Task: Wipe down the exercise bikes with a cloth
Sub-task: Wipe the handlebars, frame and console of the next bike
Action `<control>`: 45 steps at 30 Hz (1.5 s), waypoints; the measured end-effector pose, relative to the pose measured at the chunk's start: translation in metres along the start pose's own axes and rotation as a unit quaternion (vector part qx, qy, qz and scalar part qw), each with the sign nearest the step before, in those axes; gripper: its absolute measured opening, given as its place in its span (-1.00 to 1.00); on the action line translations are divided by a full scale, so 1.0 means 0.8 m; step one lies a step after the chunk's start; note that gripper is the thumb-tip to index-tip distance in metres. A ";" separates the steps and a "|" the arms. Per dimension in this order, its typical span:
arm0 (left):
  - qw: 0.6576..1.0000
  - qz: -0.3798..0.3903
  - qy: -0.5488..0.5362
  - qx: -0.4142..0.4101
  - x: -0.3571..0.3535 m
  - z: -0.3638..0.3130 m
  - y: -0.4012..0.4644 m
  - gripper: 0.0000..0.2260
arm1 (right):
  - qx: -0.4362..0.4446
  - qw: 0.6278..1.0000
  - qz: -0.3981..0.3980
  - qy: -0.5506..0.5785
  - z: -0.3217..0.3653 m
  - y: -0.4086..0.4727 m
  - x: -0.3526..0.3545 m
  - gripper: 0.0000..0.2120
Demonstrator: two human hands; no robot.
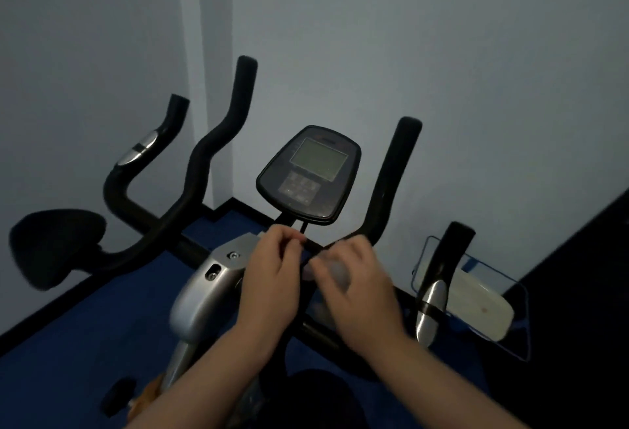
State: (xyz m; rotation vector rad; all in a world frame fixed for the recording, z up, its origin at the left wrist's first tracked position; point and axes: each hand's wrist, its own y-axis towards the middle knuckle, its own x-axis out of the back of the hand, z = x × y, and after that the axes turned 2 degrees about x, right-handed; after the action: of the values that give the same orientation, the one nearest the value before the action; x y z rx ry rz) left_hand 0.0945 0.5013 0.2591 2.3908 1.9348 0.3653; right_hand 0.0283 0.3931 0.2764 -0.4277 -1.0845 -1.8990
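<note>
**Two hands meet at the centre of the handlebar**

Two bare forearms reach up from the bottom edge in the head view and converge just below the console point(308, 175) of the exercise bike point(204, 289). The left hand point(272, 278) is seen back-up, wrist fairly straight, its fingers curled in at the tips and pinching something dark and thin beside the console stem; what that thing is cannot be made out. The right hand point(360, 289) lies just beside it, blurred, knuckles up and fingers bent over a pale, soft-looking thing that may be the cloth point(338, 272), only a small part of which shows under the fingers. Both hands sit over the black handlebar point(204, 156) where its arms join the silver housing.

The console's grey screen is dark, with a keypad beneath it. A black saddle point(54, 244) of a neighbouring machine shows at the left. At the right, behind a handlebar grip with a silver sensor plate, a wire basket point(520, 323) holds a white object. The floor point(85, 343) is blue and the wall point(442, 54) pale.
</note>
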 end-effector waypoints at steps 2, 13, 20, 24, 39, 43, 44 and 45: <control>1.000 -0.001 0.008 -0.003 0.003 0.005 -0.002 -0.78 | -0.009 0.997 -0.068 -0.038 -0.012 0.032 0.025 -0.75; 0.997 0.071 -0.028 0.012 0.006 0.001 0.009 -0.86 | 0.009 0.987 -0.035 -0.153 -0.004 0.044 0.029 -0.72; 0.996 0.081 -0.012 0.022 -0.052 -0.048 0.073 -0.81 | -0.062 0.969 -0.093 -0.221 -0.024 0.083 0.017 -0.77; 0.983 0.120 0.135 0.013 -0.063 -0.032 0.066 -0.75 | 0.003 0.990 -0.026 -0.139 -0.032 0.068 0.049 -0.93; 0.959 0.115 0.257 -0.013 -0.065 -0.037 0.059 -0.75 | 0.056 0.973 -0.172 -0.144 -0.045 0.163 0.124 -0.84; 0.960 0.110 0.257 -0.008 -0.066 -0.041 0.058 -0.75 | -0.053 0.973 -0.223 0.009 -0.040 0.182 0.086 -0.87; 0.961 0.106 0.256 -0.007 -0.066 -0.041 0.058 -0.75 | -0.098 0.967 -0.230 0.043 -0.045 0.167 0.066 -0.87; 0.962 0.103 0.254 -0.008 -0.066 -0.041 0.059 -0.75 | -0.136 0.964 -0.222 0.056 -0.048 0.146 0.049 -0.87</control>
State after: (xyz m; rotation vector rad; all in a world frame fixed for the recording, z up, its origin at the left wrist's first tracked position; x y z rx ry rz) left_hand 0.1225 0.4362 0.2914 2.6903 1.8204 1.0981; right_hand 0.1075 0.3144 0.3407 -0.2338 -0.8967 -2.4535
